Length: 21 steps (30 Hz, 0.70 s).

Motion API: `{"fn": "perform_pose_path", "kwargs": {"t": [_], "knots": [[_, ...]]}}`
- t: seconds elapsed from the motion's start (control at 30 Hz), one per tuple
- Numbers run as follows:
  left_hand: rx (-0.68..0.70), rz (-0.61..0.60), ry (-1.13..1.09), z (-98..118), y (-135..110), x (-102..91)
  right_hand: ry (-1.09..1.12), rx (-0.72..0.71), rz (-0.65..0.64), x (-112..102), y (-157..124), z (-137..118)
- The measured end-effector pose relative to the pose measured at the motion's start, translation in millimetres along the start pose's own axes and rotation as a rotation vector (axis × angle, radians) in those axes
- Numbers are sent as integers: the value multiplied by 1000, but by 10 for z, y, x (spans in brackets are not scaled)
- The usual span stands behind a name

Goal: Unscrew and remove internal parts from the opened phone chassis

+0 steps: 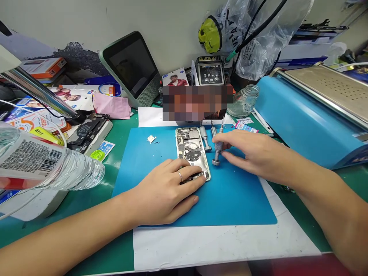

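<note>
An opened phone [191,147] lies back-up on the blue work mat [235,199], its circuit boards showing. My left hand [166,191], with a ring on one finger, rests flat over the phone's near end, fingers spread across it. My right hand [253,153] pinches a silver precision screwdriver [217,147] just right of the phone, its cap down near the mat and its tip pointing away. Two more silver screwdrivers [204,138] lie beside the phone's far right edge. A small loose part [151,138] and tiny screws sit on the mat to the left.
A clear water bottle [43,163] looms at near left. A dark disassembled device [89,130] lies left of the mat, a tilted screen [132,69] and a glass jar [245,100] behind it. A blue machine with a metal plate [310,111] fills the right.
</note>
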<state>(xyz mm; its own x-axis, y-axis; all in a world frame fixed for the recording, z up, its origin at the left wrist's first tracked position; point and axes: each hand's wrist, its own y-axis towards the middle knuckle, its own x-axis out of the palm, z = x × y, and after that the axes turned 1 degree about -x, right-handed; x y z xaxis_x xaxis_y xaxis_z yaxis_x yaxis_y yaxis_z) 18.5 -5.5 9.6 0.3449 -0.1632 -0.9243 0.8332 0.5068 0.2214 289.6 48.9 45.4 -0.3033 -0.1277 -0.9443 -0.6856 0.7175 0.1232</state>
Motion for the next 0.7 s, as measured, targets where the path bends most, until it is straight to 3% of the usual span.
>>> {"fn": "perform_pose_path", "kwargs": {"t": [0.13,0.4,0.7], "knots": [[4,14,8,-8,-5,0,-79,-92,43,39,1,-3],[11,52,4,-12,-3,18,-9,-200,365,-12,-26,-187],[-8,74,-12,1,-19,25,278,-224,386,72,-26,-252]]}}
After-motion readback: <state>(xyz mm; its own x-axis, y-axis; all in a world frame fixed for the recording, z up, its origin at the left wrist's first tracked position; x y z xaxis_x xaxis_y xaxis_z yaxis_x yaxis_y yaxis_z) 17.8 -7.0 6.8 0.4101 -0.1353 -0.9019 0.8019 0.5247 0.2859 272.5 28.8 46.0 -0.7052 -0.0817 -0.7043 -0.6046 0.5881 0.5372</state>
